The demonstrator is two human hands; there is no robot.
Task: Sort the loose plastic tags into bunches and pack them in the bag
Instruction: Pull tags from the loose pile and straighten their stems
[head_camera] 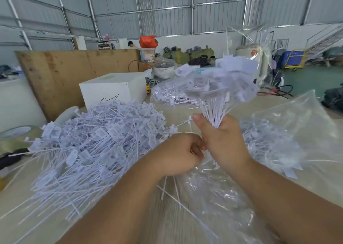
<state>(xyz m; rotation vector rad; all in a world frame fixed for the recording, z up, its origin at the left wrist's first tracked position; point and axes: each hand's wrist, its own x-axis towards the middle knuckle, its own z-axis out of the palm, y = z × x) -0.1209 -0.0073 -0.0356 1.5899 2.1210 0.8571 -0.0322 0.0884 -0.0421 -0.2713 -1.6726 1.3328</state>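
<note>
One white tag bunch (219,87), stems fanned, blurred.

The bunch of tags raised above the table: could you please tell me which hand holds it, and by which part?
The right hand grips the bunch of tags by its thin tails, flat heads up. The left hand is curled at the tail ends below.

White box (113,89) before plywood board (74,71); rice cooker (164,69), red bag (148,41) behind.
</note>
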